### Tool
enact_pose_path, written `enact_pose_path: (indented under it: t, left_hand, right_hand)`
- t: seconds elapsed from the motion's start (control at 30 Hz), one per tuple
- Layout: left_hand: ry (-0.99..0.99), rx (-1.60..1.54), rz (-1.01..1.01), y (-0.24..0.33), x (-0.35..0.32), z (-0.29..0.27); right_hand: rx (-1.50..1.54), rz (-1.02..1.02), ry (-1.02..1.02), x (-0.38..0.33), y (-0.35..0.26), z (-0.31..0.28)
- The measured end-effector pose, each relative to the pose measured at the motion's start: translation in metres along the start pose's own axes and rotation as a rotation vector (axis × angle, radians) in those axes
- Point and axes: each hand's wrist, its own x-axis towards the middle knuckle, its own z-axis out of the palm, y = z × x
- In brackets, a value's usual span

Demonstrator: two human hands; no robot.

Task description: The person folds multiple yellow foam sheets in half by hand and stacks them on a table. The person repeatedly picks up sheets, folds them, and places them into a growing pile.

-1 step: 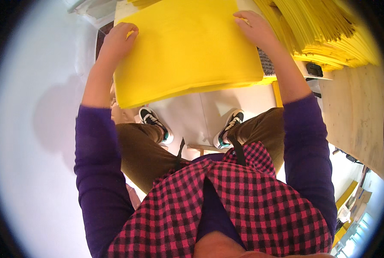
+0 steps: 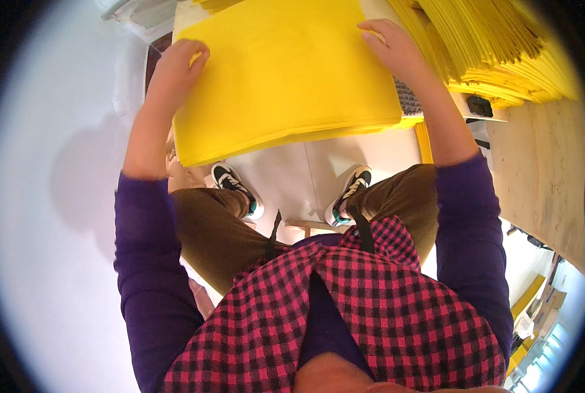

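A seated person's two bare hands flank a stack of thin yellow sheets (image 2: 286, 78), which lies in front of the person with its near edge projecting over the floor (image 2: 286, 173). The left hand (image 2: 174, 72) is at the left edge of the sheets, fingers curled together and thumb set apart from them; the right hand (image 2: 396, 51) is at the right edge, fingers bent inward over the border. Whether either hand pinches the sheets cannot be told. Upper right: bundles of folded yellow material (image 2: 482, 39). Right: a pale wooden panel (image 2: 534, 164). Below: a red-and-black checked apron (image 2: 403, 314), brown trousers (image 2: 214, 229) and two dark shoes with white soles (image 2: 230, 180).
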Motion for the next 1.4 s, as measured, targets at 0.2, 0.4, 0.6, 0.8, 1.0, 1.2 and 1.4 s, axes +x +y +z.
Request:
enact_pose_path:
  t: [0.2,0.4,0.6,0.8,1.0,1.2,1.4]
  left_hand:
    - [-0.151,0.009,-0.001,0.025,-0.039,0.002]
    - [-0.141,0.122,-0.207,0.001,0.010,0.010]
    - [-0.066,-0.008,0.056,0.028,-0.041,-0.003]
    - [-0.072,0.112,-0.049,0.014,-0.010,0.013]
    - [-0.013,-0.002,-0.031,0.020,-0.030,0.000]
    - [-0.068,0.016,-0.032,0.015,-0.046,0.002]
    - [0.031,0.033,-0.008,0.006,-0.029,-0.008]
  right_hand:
    - [0.078,-0.147,-0.162,-0.039,-0.001,0.003]
    - [0.015,0.010,-0.016,0.008,0.024,0.022]
    - [0.063,-0.173,0.011,-0.049,0.001,-0.005]
    - [-0.059,-0.005,-0.069,-0.010,-0.012,0.023]
    - [0.012,-0.091,0.001,-0.023,-0.017,0.002]
    - [-0.005,-0.186,-0.004,-0.041,-0.025,0.018]
    - [0.024,0.009,-0.046,-0.019,-0.020,0.010]
